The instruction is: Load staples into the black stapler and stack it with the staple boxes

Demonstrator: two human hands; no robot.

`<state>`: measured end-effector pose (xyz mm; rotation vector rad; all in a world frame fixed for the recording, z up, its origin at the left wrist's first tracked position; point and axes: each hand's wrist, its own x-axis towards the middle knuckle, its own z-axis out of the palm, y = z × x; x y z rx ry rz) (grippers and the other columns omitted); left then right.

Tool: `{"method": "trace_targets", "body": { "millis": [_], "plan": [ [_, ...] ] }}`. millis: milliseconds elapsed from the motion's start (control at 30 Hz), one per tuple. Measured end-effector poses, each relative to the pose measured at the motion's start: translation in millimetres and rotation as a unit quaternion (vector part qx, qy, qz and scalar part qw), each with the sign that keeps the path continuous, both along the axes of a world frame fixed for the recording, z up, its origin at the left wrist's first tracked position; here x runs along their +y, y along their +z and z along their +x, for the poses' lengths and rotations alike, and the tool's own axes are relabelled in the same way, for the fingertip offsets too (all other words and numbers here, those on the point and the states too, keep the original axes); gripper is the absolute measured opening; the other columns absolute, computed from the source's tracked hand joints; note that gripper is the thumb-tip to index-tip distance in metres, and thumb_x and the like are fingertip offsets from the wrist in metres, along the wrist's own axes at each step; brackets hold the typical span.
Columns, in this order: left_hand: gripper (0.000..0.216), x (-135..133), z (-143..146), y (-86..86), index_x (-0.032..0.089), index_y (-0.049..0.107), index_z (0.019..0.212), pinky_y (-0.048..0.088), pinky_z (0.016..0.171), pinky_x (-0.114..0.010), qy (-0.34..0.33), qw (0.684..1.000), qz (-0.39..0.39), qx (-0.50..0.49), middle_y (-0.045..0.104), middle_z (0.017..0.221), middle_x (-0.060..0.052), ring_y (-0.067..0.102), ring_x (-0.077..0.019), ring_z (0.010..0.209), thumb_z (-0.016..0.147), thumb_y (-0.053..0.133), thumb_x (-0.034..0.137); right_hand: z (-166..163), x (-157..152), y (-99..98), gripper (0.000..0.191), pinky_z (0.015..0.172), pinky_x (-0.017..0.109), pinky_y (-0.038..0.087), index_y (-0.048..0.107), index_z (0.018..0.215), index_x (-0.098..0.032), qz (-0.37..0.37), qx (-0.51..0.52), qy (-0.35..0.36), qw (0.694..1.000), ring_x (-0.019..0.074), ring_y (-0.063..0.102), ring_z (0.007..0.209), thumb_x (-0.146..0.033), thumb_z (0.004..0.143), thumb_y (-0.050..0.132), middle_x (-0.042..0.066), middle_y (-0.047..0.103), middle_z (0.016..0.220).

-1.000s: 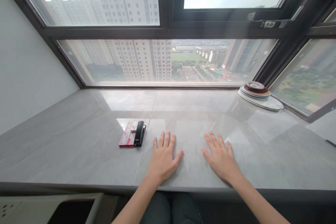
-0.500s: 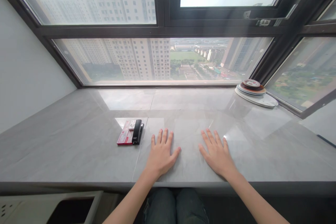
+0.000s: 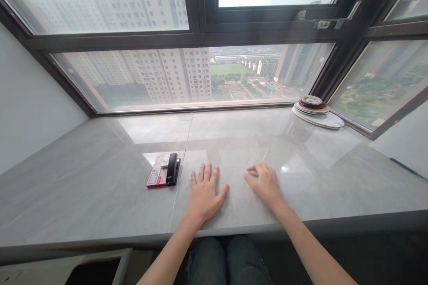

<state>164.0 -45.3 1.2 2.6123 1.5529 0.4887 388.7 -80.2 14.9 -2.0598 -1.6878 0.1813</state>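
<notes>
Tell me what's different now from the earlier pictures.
The right hand, earlier flat with fingers spread, has curled its fingers inward; it has visibly picked up nothing. The left hand stays flat and spread. The stapler and stacked plates haven't moved.

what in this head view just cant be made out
Head view:
Print on the flat red-and-white packet: too small.
Packet's right edge: hidden by the long black stapler.
Palm of the curled right hand: hidden by its back.
Design on the small round white top plate: too small.
Thin dark strip, far right: cut off by the edge.
</notes>
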Motion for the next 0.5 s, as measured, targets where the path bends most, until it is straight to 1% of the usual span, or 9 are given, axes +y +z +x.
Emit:
{"method": "trace_targets", "body": {
  "millis": [33, 67, 100, 133, 200, 233, 300, 400, 500],
  "plan": [
    [0.069, 0, -1, -0.5, 0.029, 0.028, 0.163, 0.011, 0.126, -0.063, -0.007, 1.0, 0.0, -0.002, 0.024, 0.171, -0.007, 0.011, -0.0358, 0.159, 0.101, 0.042, 0.056, -21, 9, 7.5, 0.044, 0.106, 0.049, 0.042, 0.064, 0.128, -0.029, -0.001, 0.022, 0.034, 0.999, 0.0308, 0.061, 0.119, -0.053, 0.099, 0.042, 0.009, 0.07, 0.123],
    [0.07, 0, -2, -1.3, 0.03, 0.027, 0.163, 0.011, 0.126, -0.063, -0.016, 1.0, 0.002, -0.003, 0.025, 0.171, -0.007, 0.01, -0.0363, 0.159, 0.1, 0.044, 0.055, -47, 19, 15.1, 0.044, 0.102, 0.046, 0.045, 0.062, 0.13, -0.028, 0.003, 0.092, 0.088, 0.992, 0.0301, 0.062, 0.115, -0.054, 0.099, 0.045, 0.011, 0.069, 0.123],
    [0.071, 1, -3, -2.4, 0.03, 0.026, 0.164, 0.012, 0.126, -0.063, -0.023, 1.0, 0.004, -0.005, 0.025, 0.17, -0.007, 0.009, -0.0367, 0.159, 0.1, 0.045, 0.053, -75, 31, 22.6, 0.05, 0.101, 0.045, 0.046, 0.057, 0.137, -0.025, 0.015, 0.147, 0.134, 0.98, 0.0301, 0.062, 0.116, -0.056, 0.098, 0.047, 0.013, 0.066, 0.128],
    [0.071, 1, -4, -3.9, 0.029, 0.026, 0.164, 0.012, 0.126, -0.062, -0.025, 1.0, 0.007, -0.007, 0.026, 0.17, -0.008, 0.007, -0.0369, 0.159, 0.1, 0.047, 0.053, -105, 43, 29.7, 0.057, 0.101, 0.043, 0.047, 0.051, 0.142, -0.024, 0.02, 0.159, 0.157, 0.975, 0.0291, 0.061, 0.117, -0.059, 0.098, 0.048, 0.012, 0.064, 0.132],
    [0.071, 1, -7, -7.2, 0.027, 0.026, 0.164, 0.013, 0.128, -0.059, -0.024, 1.0, 0.01, -0.009, 0.027, 0.169, -0.009, 0.007, -0.0364, 0.16, 0.101, 0.047, 0.052, -162, 70, 42.4, 0.065, 0.1, 0.046, 0.047, 0.05, 0.142, -0.023, 0.013, 0.16, 0.186, 0.969, 0.0307, 0.061, 0.117, -0.065, 0.092, 0.055, 0.012, 0.063, 0.132],
    [0.069, 2, -9, -8.6, 0.025, 0.027, 0.163, 0.014, 0.128, -0.058, -0.028, 1.0, 0.01, -0.01, 0.028, 0.169, -0.009, 0.008, -0.0356, 0.16, 0.102, 0.046, 0.051, -186, 84, 47.5, 0.068, 0.099, 0.049, 0.047, 0.05, 0.14, -0.021, -0.013, 0.143, 0.199, 0.969, 0.0325, 0.06, 0.118, -0.066, 0.091, 0.057, 0.014, 0.061, 0.133],
    [0.06, 1, -13, -9.6, 0.025, 0.032, 0.16, 0.016, 0.128, -0.056, -0.056, 0.998, 0.007, -0.014, 0.031, 0.168, -0.008, 0.013, -0.0323, 0.159, 0.105, 0.043, 0.045, -220, 108, 55.1, 0.068, 0.094, 0.046, 0.051, 0.053, 0.135, -0.015, -0.051, 0.09, 0.221, 0.97, 0.0329, 0.059, 0.118, -0.063, 0.087, 0.064, 0.018, 0.06, 0.135],
    [0.048, -4, -18, -4.5, 0.026, 0.046, 0.151, 0.03, 0.124, -0.049, -0.123, 0.992, -0.01, -0.036, 0.046, 0.159, -0.006, 0.034, -0.0268, 0.152, 0.103, 0.042, 0.031, -234, 130, 60.2, 0.057, 0.093, 0.038, 0.051, 0.056, 0.129, -0.009, -0.056, 0.038, 0.234, 0.97, 0.0287, 0.059, 0.118, -0.046, 0.088, 0.069, 0.018, 0.062, 0.134],
    [0.027, -15, -20, 6.8, 0.025, 0.067, 0.116, 0.049, 0.103, -0.046, -0.14, 0.988, -0.031, -0.053, 0.071, 0.121, -0.01, 0.063, -0.029, 0.119, 0.096, 0.051, 0.026, -205, 127, 60.2, 0.037, 0.102, 0.035, 0.044, 0.059, 0.125, -0.007, -0.039, 0.025, 0.247, 0.968, 0.0224, 0.057, 0.122, -0.019, 0.09, 0.059, 0.011, 0.067, 0.13]
  ]
}}
